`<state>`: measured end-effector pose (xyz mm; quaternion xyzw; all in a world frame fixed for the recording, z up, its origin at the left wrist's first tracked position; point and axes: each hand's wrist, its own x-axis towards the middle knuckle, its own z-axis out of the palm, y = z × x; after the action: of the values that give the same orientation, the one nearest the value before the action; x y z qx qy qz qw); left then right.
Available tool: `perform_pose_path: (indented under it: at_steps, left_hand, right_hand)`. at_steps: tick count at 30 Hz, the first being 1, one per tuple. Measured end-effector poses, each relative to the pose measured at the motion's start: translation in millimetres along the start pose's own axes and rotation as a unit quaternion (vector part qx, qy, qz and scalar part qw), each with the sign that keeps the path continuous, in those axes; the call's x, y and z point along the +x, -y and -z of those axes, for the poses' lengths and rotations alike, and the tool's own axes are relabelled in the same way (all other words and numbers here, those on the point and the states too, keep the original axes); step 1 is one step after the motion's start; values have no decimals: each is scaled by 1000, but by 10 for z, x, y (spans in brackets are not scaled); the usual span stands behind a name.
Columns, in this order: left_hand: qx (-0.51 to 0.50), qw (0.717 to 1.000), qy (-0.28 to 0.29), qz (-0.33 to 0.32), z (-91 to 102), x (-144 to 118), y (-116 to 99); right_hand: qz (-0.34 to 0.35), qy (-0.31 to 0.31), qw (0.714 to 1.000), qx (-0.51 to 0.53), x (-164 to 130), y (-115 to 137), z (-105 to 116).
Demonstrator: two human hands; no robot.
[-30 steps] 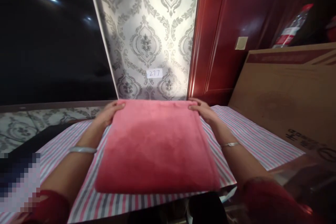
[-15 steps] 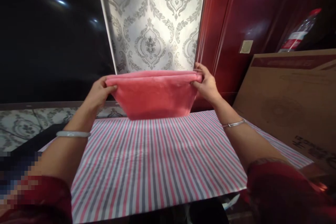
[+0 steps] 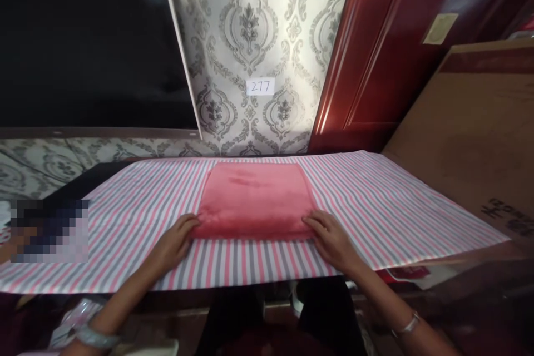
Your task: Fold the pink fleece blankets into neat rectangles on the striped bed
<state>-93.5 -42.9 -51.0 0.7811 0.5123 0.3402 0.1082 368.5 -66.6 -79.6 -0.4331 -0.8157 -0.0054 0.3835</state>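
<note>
Looking down from the head camera, we see a folded pink towel (image 3: 255, 199) lying flat on a striped cloth (image 3: 375, 206) that covers the table, at the middle of the cloth and close to its far edge. The left hand (image 3: 175, 242) rests palm down at the towel's near left corner; the right hand (image 3: 331, 238) rests likewise at the near right corner. The fingers (image 3: 319, 223) of both hands lie loosely together and extended, their tips touching the towel's near edge; neither hand pinches or lifts the fabric. We judge that this symmetrical placement, one hand to each corner, serves to hold the folded edge straight and parallel to the cloth's stripes, and to press the layers flat so that they do not spring open.

A bracelet (image 3: 406, 325) circles the right wrist and a pale bangle (image 3: 89, 337) the left. Behind the table stands patterned wallpaper (image 3: 250, 28) bearing a small label (image 3: 260, 87) marked 277, with a dark screen (image 3: 87, 44) to its left and a red wooden panel (image 3: 387, 39) to its right. A large cardboard box (image 3: 479, 128) leans at the right, just beside the cloth's edge.
</note>
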Motion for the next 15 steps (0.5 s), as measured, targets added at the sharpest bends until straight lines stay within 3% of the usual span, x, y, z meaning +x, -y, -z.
perform_pose_path:
  at_steps: [2,4,7,9,12,15]
  left_hand:
    - [-62,994,-60,73,25,20,-32]
    - [-122,971,-99,181,48,105,-104]
    - [-137,949,-63,278,18,245,-234]
    - [-96,954,-44,280,-37,321,-303]
    - [-49,960,-35,274,-122,401,-361]
    - [-71,961,-21,265,-173,438,-391]
  right_hand:
    - [-51,-44,997,27,26,32,59]
    - [-158,-96,980,71,83,45,86]
    - [-340,-101,922,154,151,39,23]
    - [-393,-70,901,171,187,43,-50]
    - [-403,-28,902,156,247,79,-127]
    - [-428,-2,892,141,304,108,-135]
